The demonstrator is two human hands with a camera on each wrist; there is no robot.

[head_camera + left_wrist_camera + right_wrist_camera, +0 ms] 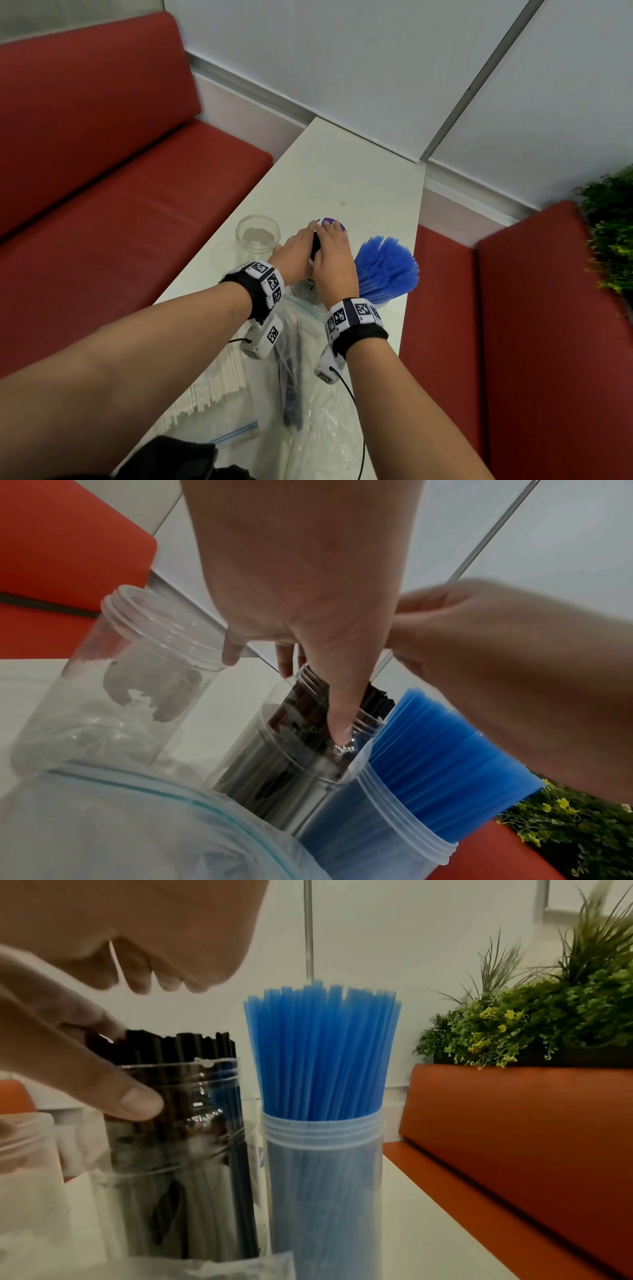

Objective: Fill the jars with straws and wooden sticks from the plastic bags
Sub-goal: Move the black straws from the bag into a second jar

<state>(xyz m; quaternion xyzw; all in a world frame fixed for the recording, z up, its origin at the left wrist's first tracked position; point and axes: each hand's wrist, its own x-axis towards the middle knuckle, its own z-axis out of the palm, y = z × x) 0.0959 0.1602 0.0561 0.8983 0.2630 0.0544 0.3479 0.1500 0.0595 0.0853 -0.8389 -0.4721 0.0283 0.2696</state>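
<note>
Black straws (pixel 192 1053) being settled into middle jar (pixel 192 1150), rim pinched by left hand (pixel 301 588), right hand (pixel 334 260) loosely atop; remaining bagged straws (pixel 291 387) judged next.

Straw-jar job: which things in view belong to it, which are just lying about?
Job: empty jar; jar of black straws under left hand and right hand; jar of blue straws; plastic bags; white straws.
Lying about: red benches; plant.
</note>
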